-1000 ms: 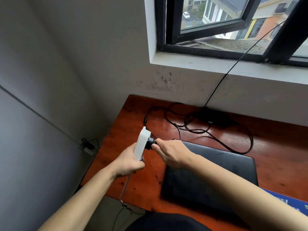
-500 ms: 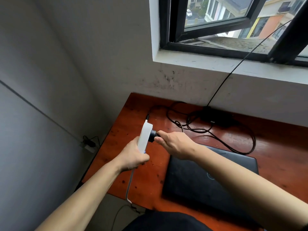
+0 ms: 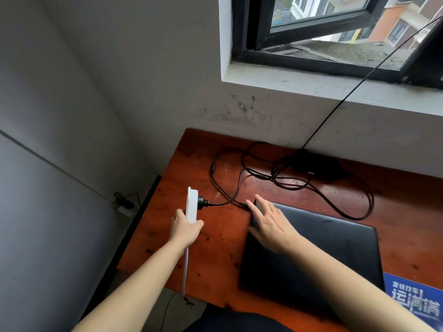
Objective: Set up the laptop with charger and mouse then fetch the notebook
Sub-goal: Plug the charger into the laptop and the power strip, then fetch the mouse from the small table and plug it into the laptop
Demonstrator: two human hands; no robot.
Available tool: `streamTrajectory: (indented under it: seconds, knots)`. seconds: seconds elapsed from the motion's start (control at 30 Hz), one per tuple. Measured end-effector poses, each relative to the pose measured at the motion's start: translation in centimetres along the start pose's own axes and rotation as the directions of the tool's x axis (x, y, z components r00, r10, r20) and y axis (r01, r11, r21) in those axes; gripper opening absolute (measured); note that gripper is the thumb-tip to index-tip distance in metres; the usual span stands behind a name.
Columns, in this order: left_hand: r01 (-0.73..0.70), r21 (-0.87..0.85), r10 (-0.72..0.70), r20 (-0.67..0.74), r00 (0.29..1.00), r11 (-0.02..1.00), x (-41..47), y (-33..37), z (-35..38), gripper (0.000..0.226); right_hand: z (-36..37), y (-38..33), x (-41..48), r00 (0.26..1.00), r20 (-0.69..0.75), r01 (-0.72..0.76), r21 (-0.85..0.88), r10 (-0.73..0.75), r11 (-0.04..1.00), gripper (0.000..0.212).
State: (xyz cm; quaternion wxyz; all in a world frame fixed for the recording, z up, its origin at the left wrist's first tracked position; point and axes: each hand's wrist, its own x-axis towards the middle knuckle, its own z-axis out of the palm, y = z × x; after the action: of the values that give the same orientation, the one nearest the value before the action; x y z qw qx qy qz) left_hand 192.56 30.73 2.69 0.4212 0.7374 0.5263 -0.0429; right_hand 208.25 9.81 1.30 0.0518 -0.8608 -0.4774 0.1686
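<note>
My left hand grips a white power strip, held on edge above the left part of the red-brown desk. The charger's black plug sits in the strip's socket. Its black cable loops back to the black charger brick by the wall. A closed black laptop lies flat on the desk. My right hand hovers with fingers spread over the laptop's far left corner, holding nothing. I see no mouse or notebook.
A blue printed item lies at the desk's right front edge. The power strip's grey cord hangs over the desk's front. A thin black wire runs up to the open window. A wall outlet with a plug is low on the left.
My right hand has let go of the charger plug, now seated in the power strip, and moved right over the laptop's corner. The left hand has lowered the strip slightly.
</note>
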Motion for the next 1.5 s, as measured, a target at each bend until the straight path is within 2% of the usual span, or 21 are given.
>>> streamTrajectory:
  seconds: [0.13, 0.2, 0.3, 0.53, 0.7, 0.83, 0.93, 1.03, 1.13, 1.27, 1.3, 1.4, 1.5]
  knots:
    - [-0.033, 0.080, 0.028, 0.064, 0.998, 0.996, 1.7, -2.1, 1.5, 0.058, 4.4, 1.0, -0.4, 0.945, 0.245, -0.208, -0.060, 0.216, 0.976, 0.087]
    - [-0.070, 0.102, 0.063, 0.069, 0.996, 0.992, 2.4, -2.8, 2.4, 0.055, 6.2, 1.2, -0.8, 0.923, 0.274, -0.255, -0.095, 0.272, 0.962, 0.087]
    - [-0.113, 0.217, 0.104, 0.053, 0.993, 0.970, 3.1, -3.4, 3.6, 0.051, 7.2, 1.7, -1.1, 0.920, 0.265, -0.273, -0.090, 0.287, 0.958, 0.085]
    - [-0.274, 0.436, 0.248, 0.117, 0.962, 0.857, 4.2, -4.6, 4.4, 0.057, 6.4, 1.3, -1.1, 0.909, 0.278, -0.295, -0.095, 0.310, 0.951, 0.084]
    - [-0.278, 0.521, 0.235, 0.149, 0.961, 0.807, 3.6, -3.9, 3.7, 0.065, 4.8, 0.6, -1.0, 0.897, 0.311, -0.316, -0.045, 0.314, 0.948, 0.082]
    - [-0.306, 0.503, 0.323, 0.056, 0.945, 0.808, 1.5, -2.7, 2.4, 0.063, 2.8, 1.6, -1.5, 0.912, 0.314, -0.248, -0.086, 0.262, 0.965, 0.072]
    - [-0.330, 0.548, 0.404, -0.015, 0.915, 0.769, -0.8, -1.7, 1.0, 0.063, 1.0, 3.3, -2.1, 0.942, 0.228, -0.232, -0.096, 0.248, 0.968, 0.070]
    - [-0.277, 0.602, 0.439, -0.138, 0.888, 0.749, -4.0, -1.1, -0.1, 0.064, -0.8, 4.7, -3.1, 0.970, 0.098, -0.216, -0.064, 0.222, 0.974, 0.069]
    - [-0.158, 0.601, 0.388, -0.274, 0.880, 0.783, -8.4, -1.6, -0.7, 0.066, -2.1, 4.9, -4.5, 0.990, -0.068, -0.127, -0.051, 0.123, 0.991, 0.070]
    - [-0.021, 0.546, 0.319, -0.458, 0.830, 0.837, -15.4, -3.2, -1.4, 0.067, -3.2, 2.6, -5.8, 0.965, -0.256, 0.076, 0.033, -0.065, 0.997, 0.069]
    - [0.035, 0.513, 0.289, -0.536, 0.793, 0.858, -18.5, -4.9, -2.1, 0.066, -3.0, 0.3, -6.5, 0.957, -0.260, 0.150, 0.052, -0.132, 0.987, 0.070]
    - [0.130, 0.469, 0.231, -0.635, 0.737, 0.873, -23.8, -7.1, -4.5, 0.065, -3.9, -5.1, -7.0, 0.924, -0.293, 0.281, 0.087, -0.245, 0.956, 0.075]
    - [0.293, 0.453, 0.188, -0.755, 0.628, 0.842, -31.2, -11.6, -8.6, 0.065, -5.8, -14.3, -8.5, 0.828, -0.333, 0.508, 0.109, -0.451, 0.854, 0.077]
